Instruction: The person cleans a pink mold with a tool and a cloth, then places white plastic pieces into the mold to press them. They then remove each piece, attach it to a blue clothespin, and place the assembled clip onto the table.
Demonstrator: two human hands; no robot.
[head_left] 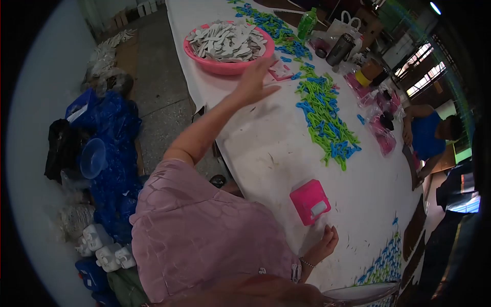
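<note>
My left hand point(255, 82) reaches out past the near rim of a pink basin point(220, 66). Its fingers are stretched, the thumb stands apart, and nothing shows in it. Heaped in the basin are flat whitish pieces point(227, 41). Just beyond my fingertips lies a pink-and-white flat item point(280, 70). Lower down, my right hand point(325, 244) is beside a bright pink block point(307, 197) with a small pale piece point(318, 208) on it. The fingers of this hand are curled together; whatever they hold, if anything, is too small to make out.
Green and blue clothespin-like clips point(325, 115) lie in a long heap on the white table point(255, 148); more are at the lower right point(383, 263). A green bottle point(307, 24) and a dark flask point(340, 49) stand behind. Another person point(428, 133) is across the table.
</note>
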